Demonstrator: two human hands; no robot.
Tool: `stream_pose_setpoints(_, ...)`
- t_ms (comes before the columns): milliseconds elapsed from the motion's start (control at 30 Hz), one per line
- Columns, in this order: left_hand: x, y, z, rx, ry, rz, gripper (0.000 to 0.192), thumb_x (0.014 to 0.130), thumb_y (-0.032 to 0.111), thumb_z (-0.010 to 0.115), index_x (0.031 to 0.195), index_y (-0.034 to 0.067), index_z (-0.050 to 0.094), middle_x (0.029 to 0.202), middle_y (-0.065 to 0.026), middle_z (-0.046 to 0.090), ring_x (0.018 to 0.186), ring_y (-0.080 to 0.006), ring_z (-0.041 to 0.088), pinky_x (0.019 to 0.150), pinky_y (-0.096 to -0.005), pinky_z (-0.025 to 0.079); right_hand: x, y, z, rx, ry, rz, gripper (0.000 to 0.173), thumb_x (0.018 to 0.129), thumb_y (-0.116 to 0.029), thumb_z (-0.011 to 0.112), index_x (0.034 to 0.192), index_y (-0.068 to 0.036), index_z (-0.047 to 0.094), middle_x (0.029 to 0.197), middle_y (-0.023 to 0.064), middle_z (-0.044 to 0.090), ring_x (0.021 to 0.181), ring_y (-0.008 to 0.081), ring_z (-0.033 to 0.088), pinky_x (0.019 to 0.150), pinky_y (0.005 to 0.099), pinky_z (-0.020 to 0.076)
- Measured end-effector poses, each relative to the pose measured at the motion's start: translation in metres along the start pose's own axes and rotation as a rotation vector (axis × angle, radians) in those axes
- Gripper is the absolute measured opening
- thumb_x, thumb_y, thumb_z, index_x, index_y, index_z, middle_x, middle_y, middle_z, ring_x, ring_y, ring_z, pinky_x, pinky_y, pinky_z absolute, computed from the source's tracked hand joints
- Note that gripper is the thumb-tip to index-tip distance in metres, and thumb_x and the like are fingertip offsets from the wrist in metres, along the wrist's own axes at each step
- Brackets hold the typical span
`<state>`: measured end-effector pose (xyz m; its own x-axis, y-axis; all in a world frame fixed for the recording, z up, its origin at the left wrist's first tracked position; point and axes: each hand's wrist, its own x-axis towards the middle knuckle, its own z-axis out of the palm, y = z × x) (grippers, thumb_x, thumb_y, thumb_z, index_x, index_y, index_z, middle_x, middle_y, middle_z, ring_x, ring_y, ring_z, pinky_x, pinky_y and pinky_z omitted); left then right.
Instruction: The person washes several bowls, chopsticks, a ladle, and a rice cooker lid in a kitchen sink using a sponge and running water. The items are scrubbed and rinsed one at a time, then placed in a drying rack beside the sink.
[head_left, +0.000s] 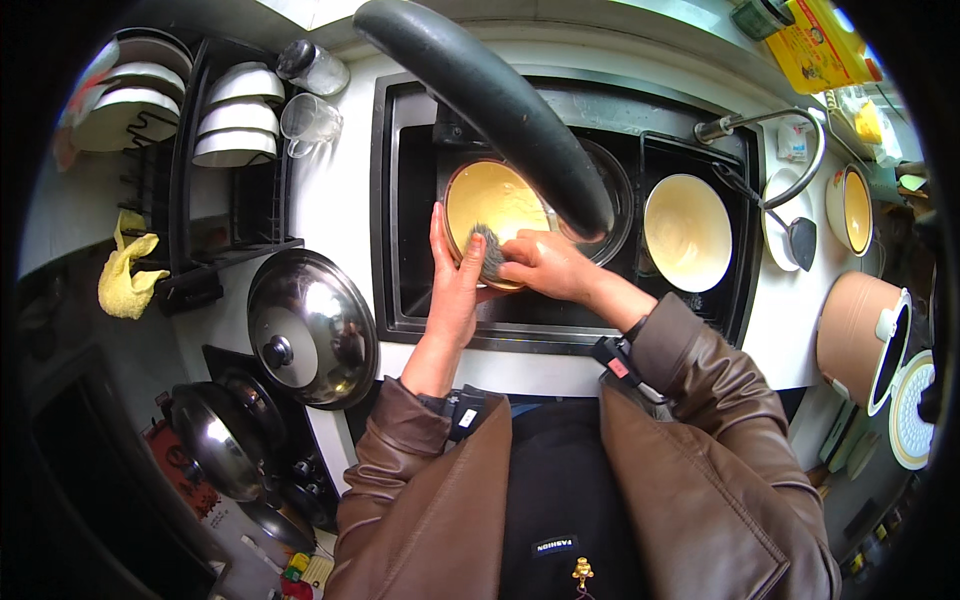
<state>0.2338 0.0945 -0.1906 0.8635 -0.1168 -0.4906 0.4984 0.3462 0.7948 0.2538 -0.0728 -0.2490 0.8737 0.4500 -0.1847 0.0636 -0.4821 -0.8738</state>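
My left hand (452, 289) grips the near-left side of a yellow-lined bowl (495, 191), which it tilts over the black sink (420, 311). My left thumb lies over the rim, against a grey wire scouring pad (489, 255). Pinched in the fingers of my right hand (555, 264), the pad presses on the bowl's near inner side. Whitish streaks or foam show on the yellow inside. Behind the bowl, partly hidden, a round metal or glass vessel (619, 176) sits in the sink. A second cream bowl (688, 232) lies in the right-hand basket.
A thick dark curved spout (495, 97), apparently the faucet, crosses above the sink. A thin steel tap (814, 142) arches at the right. Left are a pot lid (311, 330), a glass mug (307, 124) and a dish rack (184, 202) with bowls. A rice cooker (851, 330) stands right.
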Motion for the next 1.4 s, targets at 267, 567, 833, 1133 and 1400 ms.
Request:
stream_pose_setpoints(267, 0.001, -0.014, 0.001, -0.034, -0.070, 0.029, 0.090, 0.096, 0.036, 0.068, 0.161, 0.026, 0.007, 0.157, -0.0138, 0.026, 0.138, -0.0315, 0.040, 0.094, -0.0484, 0.057, 0.007, 0.017, 0.010, 0.204, 0.059, -0.242, 0.024, 0.082, -0.007, 0.067, 0.106, -0.002, 0.065, 0.099, 0.0128, 0.052, 0.098, 0.0299, 0.054, 0.089, 0.0362, 0.0440)
stream_pose_setpoints(567, -0.003, -0.006, -0.039, 0.130, 0.079, -0.048, 0.090, 0.095, 0.039, 0.068, 0.160, 0.029, 0.005, 0.157, -0.0150, 0.023, 0.139, -0.0379, 0.040, 0.081, -0.0519, 0.062, 0.003, 0.083, -0.010, -0.569, 0.368, 0.166, 0.029, 0.090, -0.019, 0.063, 0.117, -0.008, 0.065, 0.125, 0.0172, 0.061, 0.118, 0.0377, 0.056, 0.099, 0.0422, 0.0482)
stream_pose_setpoints(833, -0.007, 0.002, -0.043, 0.083, 0.063, -0.164, 0.087, 0.095, 0.033, 0.065, 0.160, 0.023, 0.008, 0.153, -0.0167, 0.030, 0.135, -0.0341, 0.047, 0.080, -0.0504, 0.063, 0.019, 0.078, -0.028, 0.218, 0.211, 0.193, 0.025, 0.085, -0.024, 0.071, 0.098, -0.003, 0.069, 0.101, 0.0159, 0.065, 0.105, 0.0332, 0.062, 0.091, 0.0408, 0.0486)
stream_pose_setpoints(1133, 0.000, -0.003, -0.008, 0.019, -0.075, -0.123, 0.084, 0.082, 0.006, 0.058, 0.157, 0.010, 0.022, 0.148, -0.0130, 0.040, 0.135, -0.0258, 0.045, 0.108, -0.0376, 0.045, 0.029, 0.017, -0.035, 0.037, 0.448, 0.114, 0.035, 0.085, -0.012, 0.070, 0.116, -0.003, 0.054, 0.110, 0.0129, 0.060, 0.110, 0.0279, 0.058, 0.097, 0.0370, 0.0445)
stream_pose_setpoints(1400, 0.004, -0.038, 0.005, 0.361, -0.080, 0.361, 0.097, 0.076, -0.005, 0.058, 0.160, 0.010, 0.010, 0.159, -0.0138, 0.022, 0.147, -0.0286, 0.027, 0.122, -0.0410, 0.022, -0.012, 0.061, 0.039, 1.161, 0.401, 0.583, 0.044, 0.089, -0.001, 0.070, 0.131, -0.001, 0.060, 0.125, 0.0082, 0.066, 0.113, 0.0197, 0.063, 0.095, 0.0326, 0.0508)
